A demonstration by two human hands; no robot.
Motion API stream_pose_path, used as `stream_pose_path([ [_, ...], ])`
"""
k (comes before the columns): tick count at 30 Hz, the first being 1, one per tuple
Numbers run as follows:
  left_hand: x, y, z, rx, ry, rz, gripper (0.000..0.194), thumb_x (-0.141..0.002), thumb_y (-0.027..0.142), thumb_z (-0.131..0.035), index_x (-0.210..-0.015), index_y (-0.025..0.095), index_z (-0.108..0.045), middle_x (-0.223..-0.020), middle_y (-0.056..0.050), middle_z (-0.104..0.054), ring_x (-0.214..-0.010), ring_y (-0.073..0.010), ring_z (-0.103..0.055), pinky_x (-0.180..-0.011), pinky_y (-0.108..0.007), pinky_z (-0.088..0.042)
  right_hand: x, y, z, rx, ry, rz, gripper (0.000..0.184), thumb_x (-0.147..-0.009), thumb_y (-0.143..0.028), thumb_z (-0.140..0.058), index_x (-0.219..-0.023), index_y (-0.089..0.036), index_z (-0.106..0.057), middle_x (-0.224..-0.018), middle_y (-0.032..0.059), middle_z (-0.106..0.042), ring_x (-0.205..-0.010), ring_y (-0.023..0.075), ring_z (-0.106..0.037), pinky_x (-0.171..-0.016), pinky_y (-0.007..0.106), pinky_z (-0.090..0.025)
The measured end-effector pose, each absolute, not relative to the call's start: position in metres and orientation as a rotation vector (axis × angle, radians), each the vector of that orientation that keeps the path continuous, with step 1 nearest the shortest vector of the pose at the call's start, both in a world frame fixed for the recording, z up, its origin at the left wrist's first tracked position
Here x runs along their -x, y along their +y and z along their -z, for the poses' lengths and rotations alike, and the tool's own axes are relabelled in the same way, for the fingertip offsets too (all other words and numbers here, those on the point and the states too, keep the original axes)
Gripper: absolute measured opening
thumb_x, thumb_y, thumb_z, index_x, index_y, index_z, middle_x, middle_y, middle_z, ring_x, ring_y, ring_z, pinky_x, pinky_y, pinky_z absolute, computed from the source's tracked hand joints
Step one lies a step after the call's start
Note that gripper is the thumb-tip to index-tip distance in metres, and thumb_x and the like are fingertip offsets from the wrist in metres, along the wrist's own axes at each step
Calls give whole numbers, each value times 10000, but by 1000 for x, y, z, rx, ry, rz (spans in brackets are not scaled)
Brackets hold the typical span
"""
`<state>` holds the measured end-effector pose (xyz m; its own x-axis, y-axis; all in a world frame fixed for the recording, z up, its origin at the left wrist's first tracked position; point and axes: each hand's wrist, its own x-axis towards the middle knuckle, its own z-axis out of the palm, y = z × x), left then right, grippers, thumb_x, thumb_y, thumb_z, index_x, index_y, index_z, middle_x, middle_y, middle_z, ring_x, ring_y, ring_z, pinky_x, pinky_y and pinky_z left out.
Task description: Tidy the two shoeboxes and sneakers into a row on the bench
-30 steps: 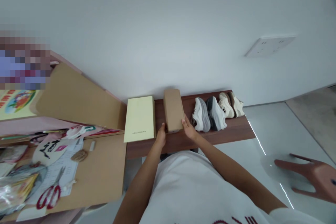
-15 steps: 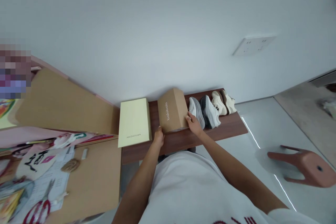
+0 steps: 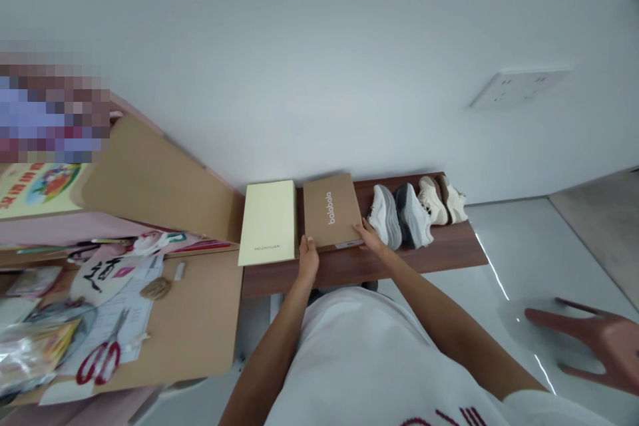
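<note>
A brown cardboard shoe box point(image 3: 330, 210) printed "balabala" lies flat on a dark wooden bench point(image 3: 429, 253) against the white wall. My left hand point(image 3: 308, 258) holds its near left corner, fingers curled on the edge. My right hand point(image 3: 371, 237) grips its near right corner. A pale yellow box point(image 3: 268, 221) lies just left of it, almost touching. Right of the brown box stand a pair of grey-white sneakers point(image 3: 399, 215) and a pair of cream sneakers point(image 3: 443, 200), side by side.
A light wooden desk point(image 3: 194, 319) at the left carries papers, red-handled scissors point(image 3: 100, 358), a twine ball and packets. A reddish plastic stool point(image 3: 594, 339) stands on the glossy white floor at the right. A wall socket plate point(image 3: 516, 88) is above.
The brown box stood on its narrow side, was tipped over and now lies flat with its printed lid up. Both hands stayed on its near corners.
</note>
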<state>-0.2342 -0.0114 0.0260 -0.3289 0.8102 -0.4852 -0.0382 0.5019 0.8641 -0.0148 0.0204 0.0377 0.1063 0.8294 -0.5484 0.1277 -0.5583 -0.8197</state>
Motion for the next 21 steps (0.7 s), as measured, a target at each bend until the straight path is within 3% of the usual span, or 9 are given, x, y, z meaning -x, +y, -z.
stream_pose_path([
  [3, 236, -10, -28, -699, 1699, -995, 625, -932, 543, -552, -1458, 212, -485, -1620, -122, -362, -1542, -237, -219, -1260, -343, -110, 20, 20, -35, 1827, -799, -1596, 755, -898, -604, -503, -1577, -351, -291, -1493, 99, -529, -1265, 309, -602, -942, 546, -547],
  [8, 241, -14, -29, -816, 1724, -984, 683, -926, 527, -567, -1494, 169, -441, -1629, -164, -328, -1545, -250, -207, -1262, -369, -95, 34, 19, -35, 1771, -836, -1629, 696, -911, -535, -511, -1547, -309, -341, -1485, 116, -536, -1297, 307, -575, -982, 565, -518],
  [12, 241, -17, -28, -888, 1688, -1000, 623, -907, 522, -592, -1438, 205, -517, -1610, -137, -375, -1537, -249, -238, -1259, -382, -122, 41, 20, -31, 1755, -896, -1599, 607, -912, -463, -511, -1483, -272, -430, -1468, 122, -552, -1315, 297, -557, -1021, 544, -498],
  [15, 240, -17, -28, -901, 1704, -959, 583, -906, 514, -586, -1398, 203, -557, -1611, -138, -372, -1533, -252, -248, -1259, -392, -102, 41, 21, -25, 1718, -985, -1544, 614, -876, -475, -566, -1435, -236, -483, -1432, 128, -584, -1306, 293, -561, -1063, 541, -466],
  [21, 240, -9, -27, -983, 1780, -869, 628, -898, 465, -589, -1456, 193, -495, -1622, -154, -342, -1537, -259, -233, -1255, -401, -99, 42, 21, -19, 1612, -1143, -1405, 674, -791, -449, -666, -1393, -183, -517, -1380, 141, -622, -1294, 284, -563, -1129, 519, -406],
])
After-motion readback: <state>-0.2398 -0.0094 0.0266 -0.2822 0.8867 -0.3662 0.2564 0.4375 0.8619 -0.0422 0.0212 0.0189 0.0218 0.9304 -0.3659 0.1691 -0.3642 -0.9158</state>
